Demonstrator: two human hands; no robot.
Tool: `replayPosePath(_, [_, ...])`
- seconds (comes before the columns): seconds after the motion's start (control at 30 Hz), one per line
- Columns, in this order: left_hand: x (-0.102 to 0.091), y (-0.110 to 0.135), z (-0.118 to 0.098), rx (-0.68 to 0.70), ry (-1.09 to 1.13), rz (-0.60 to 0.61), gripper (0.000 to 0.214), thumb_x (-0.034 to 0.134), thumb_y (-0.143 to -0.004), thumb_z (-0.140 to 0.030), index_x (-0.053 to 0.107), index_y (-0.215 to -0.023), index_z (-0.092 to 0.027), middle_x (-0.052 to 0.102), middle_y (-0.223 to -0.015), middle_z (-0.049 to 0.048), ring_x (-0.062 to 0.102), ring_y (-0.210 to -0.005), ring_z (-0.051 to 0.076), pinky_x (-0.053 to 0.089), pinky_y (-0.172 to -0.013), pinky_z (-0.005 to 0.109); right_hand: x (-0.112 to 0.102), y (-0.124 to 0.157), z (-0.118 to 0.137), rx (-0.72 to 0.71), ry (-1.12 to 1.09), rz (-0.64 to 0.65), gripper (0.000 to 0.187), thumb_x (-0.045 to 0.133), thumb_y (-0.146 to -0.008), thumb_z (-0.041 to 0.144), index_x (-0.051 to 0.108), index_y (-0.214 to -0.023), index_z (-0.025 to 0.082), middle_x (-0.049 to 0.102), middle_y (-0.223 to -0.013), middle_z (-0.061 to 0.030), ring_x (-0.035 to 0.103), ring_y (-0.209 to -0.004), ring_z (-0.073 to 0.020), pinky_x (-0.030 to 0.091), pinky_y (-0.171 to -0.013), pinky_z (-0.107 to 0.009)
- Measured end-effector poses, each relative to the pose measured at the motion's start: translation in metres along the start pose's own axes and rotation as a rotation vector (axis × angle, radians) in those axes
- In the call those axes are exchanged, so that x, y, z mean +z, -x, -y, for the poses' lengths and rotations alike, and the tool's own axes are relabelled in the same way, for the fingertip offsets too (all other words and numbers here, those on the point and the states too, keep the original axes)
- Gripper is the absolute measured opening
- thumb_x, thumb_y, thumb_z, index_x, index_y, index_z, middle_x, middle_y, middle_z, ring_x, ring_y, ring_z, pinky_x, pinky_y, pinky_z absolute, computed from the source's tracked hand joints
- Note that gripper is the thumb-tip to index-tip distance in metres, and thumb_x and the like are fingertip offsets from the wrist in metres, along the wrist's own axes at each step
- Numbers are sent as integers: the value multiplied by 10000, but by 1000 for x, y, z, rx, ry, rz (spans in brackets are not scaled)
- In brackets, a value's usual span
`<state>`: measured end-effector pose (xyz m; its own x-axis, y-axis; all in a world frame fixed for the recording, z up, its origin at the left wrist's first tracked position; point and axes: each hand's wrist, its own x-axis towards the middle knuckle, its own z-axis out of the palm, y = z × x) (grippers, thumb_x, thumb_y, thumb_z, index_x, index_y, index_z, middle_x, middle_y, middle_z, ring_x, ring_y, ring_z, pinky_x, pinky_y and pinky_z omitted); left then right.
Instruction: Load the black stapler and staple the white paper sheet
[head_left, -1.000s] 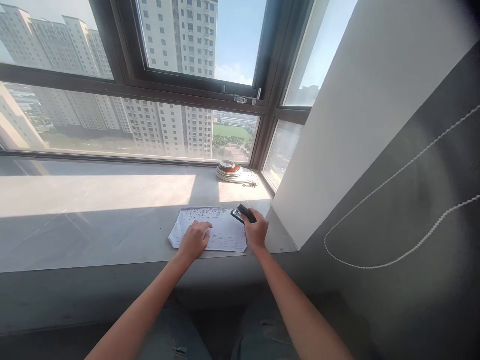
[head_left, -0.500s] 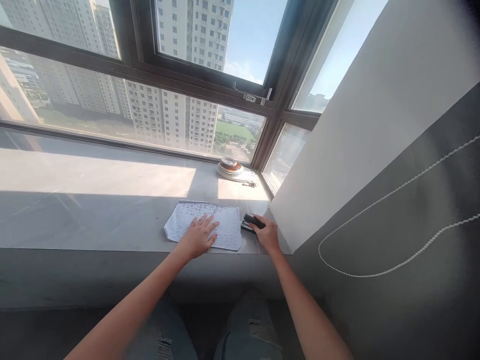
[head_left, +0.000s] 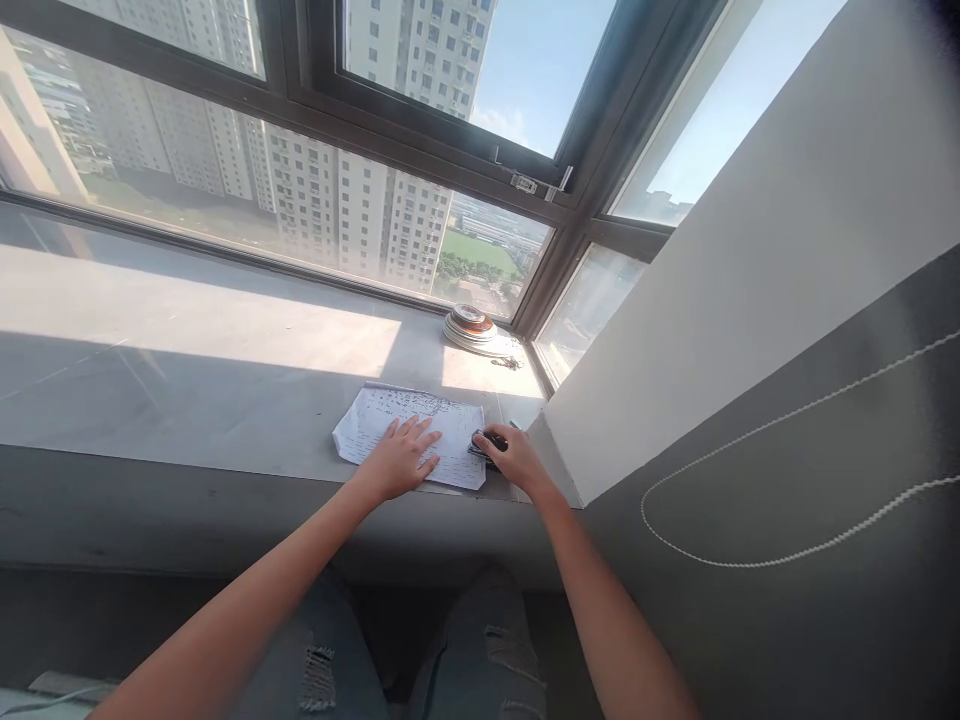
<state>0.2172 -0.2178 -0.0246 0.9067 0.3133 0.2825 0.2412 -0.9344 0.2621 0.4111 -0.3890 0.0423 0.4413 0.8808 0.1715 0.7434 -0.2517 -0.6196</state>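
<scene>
Handwritten sheets of paper (head_left: 457,455) lie on the grey window sill, their edges slightly curled. My left hand (head_left: 401,458) rests flat on them with its fingers spread. At the right edge of the paper, my right hand (head_left: 516,458) grips a black stapler (head_left: 491,440), whose front end reaches over the sheet's edge. My palm and fingers hide part of the stapler, so I cannot tell whether its jaws are fully pressed together.
A stack of round dishes (head_left: 472,328) stands in the window corner, with a small dark bunch, perhaps keys (head_left: 507,363), beside it. A white wall (head_left: 675,300) slopes up on the right, where a beaded blind cord (head_left: 720,563) hangs. The sill's front edge (head_left: 225,468) runs before my knees.
My right hand has brought the stapler left, from beside the paper onto its right edge. My left hand stays flat on the sheets. The camera view has tilted a little.
</scene>
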Motion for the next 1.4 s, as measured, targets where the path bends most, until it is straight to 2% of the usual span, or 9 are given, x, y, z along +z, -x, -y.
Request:
replayPosePath(0.1, [1,0,1,5,9,3,550,392,-1043,-525,540,-1500,-257,438,-1630,110,348,-1524,365,259,-1238,612,8,-15,8,76,136,25,621,331,-1063,602,580,-653,206,593,-640,-18,519,-605,-167,326,-587,-286])
replayPosePath(0.2, [1,0,1,10,22,13,563,374,-1048,-535,537,-1505,-250,429,-1634,116,343,-1526,370,256,-1235,624,16,-27,12,125,313,88,646,224,-1104,506,486,-596,205,562,-625,-30,485,-584,-159,284,-561,-290])
replayPosePath(0.3, [0,1,1,7,28,3,548,391,-1045,-521,545,-1498,-253,441,-1626,115,356,-1520,365,257,-1237,617,19,-32,11,113,429,149,602,242,-1111,410,522,-623,195,612,-689,-60,521,-625,-165,279,-566,-293])
replayPosePath(0.57, [0,1,-1,-6,26,-30,522,439,-1027,-484,570,-1472,-245,473,-1603,120,385,-1502,362,266,-1239,600,17,-32,11,80,530,213,501,284,-1098,291,672,-807,165,715,-909,-147,625,-845,-226,368,-693,-297])
replayPosePath(0.73, [1,2,0,-15,45,-42,508,457,-1017,-461,576,-1462,-248,486,-1592,114,387,-1498,361,271,-1237,593,15,-30,11,75,557,198,522,273,-1093,286,696,-809,170,735,-935,-166,646,-874,-255,383,-707,-321])
replayPosePath(0.87, [1,2,-1,-20,64,-60,496,474,-1007,-449,596,-1441,-243,504,-1576,118,399,-1485,370,268,-1235,599,17,-29,13,83,573,188,456,324,-1077,265,707,-845,180,744,-960,-152,655,-894,-259,390,-715,-322])
replayPosePath(1.17, [0,2,-1,-24,63,-25,522,438,-1020,-480,574,-1466,-245,482,-1595,110,380,-1498,368,250,-1246,597,23,-30,18,193,578,138,500,321,-1067,315,754,-852,191,760,-943,-134,678,-860,-257,418,-735,-329])
replayPosePath(1.4, [2,2,-1,-27,66,-34,526,445,-1016,-471,573,-1466,-229,482,-1593,121,372,-1500,379,247,-1241,616,29,-27,29,155,677,118,571,289,-1077,322,796,-879,147,780,-970,-174,708,-923,-284,426,-888,-399])
